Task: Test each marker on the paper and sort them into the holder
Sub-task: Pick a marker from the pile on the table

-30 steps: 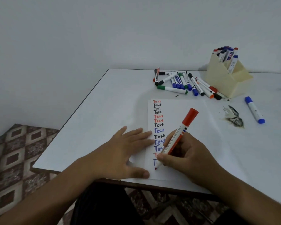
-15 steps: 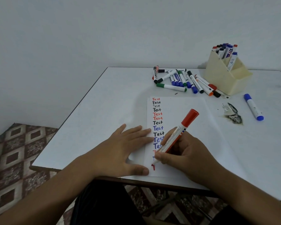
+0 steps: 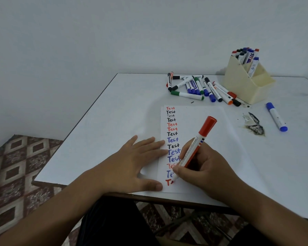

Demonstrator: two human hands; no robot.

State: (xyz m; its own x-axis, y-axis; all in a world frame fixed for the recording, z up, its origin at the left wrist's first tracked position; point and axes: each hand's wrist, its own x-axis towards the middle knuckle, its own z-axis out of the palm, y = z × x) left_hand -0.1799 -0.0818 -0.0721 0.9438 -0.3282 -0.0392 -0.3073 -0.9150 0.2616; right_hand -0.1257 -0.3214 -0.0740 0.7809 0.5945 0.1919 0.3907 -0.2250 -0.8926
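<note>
Right hand [image 3: 205,170] grips the red-capped white marker [image 3: 196,149] (tip on the white paper sheet [image 3: 199,119]); left hand [image 3: 132,164] presses flat, fingers straight.

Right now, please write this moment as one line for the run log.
step: testing | right hand: writing with red marker | left hand: flat on paper | holder: partly filled

On the paper [image 3: 199,132] we read "Test" down its left edge, repeated in red, black and blue; the nearest red word shows only "T". We cannot read the marker labels.
</note>
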